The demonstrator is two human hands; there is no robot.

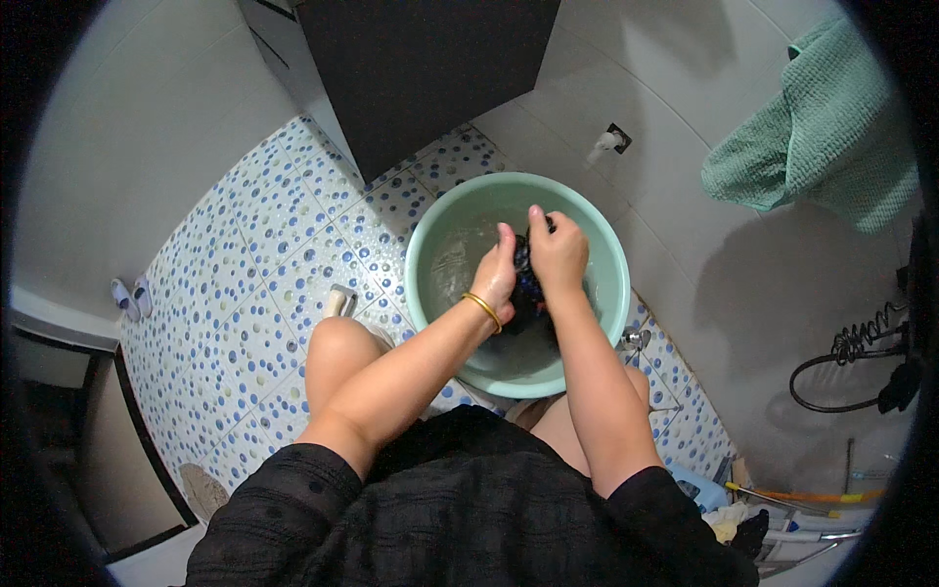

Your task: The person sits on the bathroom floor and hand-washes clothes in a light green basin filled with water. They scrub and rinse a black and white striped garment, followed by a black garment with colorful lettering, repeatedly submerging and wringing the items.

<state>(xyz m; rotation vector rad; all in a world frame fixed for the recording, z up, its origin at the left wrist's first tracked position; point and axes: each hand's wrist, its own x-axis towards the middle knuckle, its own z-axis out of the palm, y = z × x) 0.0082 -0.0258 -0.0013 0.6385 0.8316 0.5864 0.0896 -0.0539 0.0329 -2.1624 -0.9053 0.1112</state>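
Observation:
A light green plastic basin (614,284) on the floor in front of me holds cloudy water (450,279). Over it I have a wet, dark patterned cloth (528,287), bunched up, its lower part hanging toward the water. My right hand (561,254) is closed in a fist around the cloth's upper part, thumb on top. On the cloth's left side my left hand (496,276) grips it, thumb pointing up; its other fingers are mostly hidden. A gold bangle (483,311) circles my left wrist.
A dark cabinet (430,78) stands beyond the basin. A wall tap (612,140) sticks out at the far right of it. A green towel (822,137) hangs on the right wall, above a coiled black cord (859,338). A floor drain fitting (636,339) lies beside the basin.

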